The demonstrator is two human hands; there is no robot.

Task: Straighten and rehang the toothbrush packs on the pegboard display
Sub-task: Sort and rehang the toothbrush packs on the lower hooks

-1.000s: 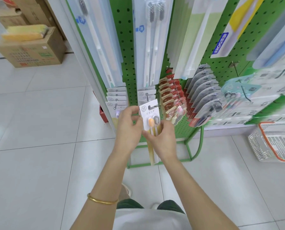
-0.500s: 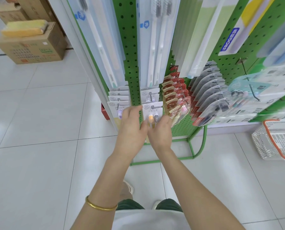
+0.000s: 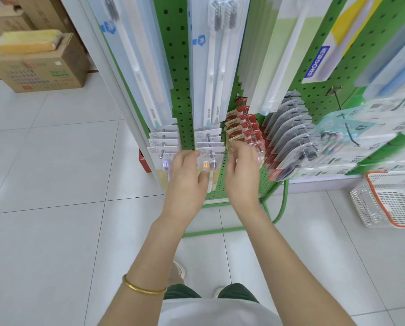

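Note:
A green pegboard (image 3: pixel 180 67) carries rows of toothbrush packs on pegs. A white pack (image 3: pixel 211 153) with an orange and a grey brush head hangs at the front of its peg. My left hand (image 3: pixel 187 175) holds its left edge, thumb on the front. My right hand (image 3: pixel 242 177) is beside it to the right, fingers curled on the front red toothbrush pack (image 3: pixel 238 137), whose lower part is hidden behind them. Another white row with a purple brush (image 3: pixel 163 149) hangs to the left.
Long white toothbrush packs (image 3: pixel 212 67) hang above. Dark packs (image 3: pixel 288 130) and pale green packs (image 3: pixel 345 128) fill pegs to the right. A white basket with an orange rim (image 3: pixel 389 198) sits on the floor right. Cardboard boxes (image 3: pixel 39 71) stand far left.
The white pack went from being held in front of the display onto its peg. My right hand then left it and moved right to the red packs.

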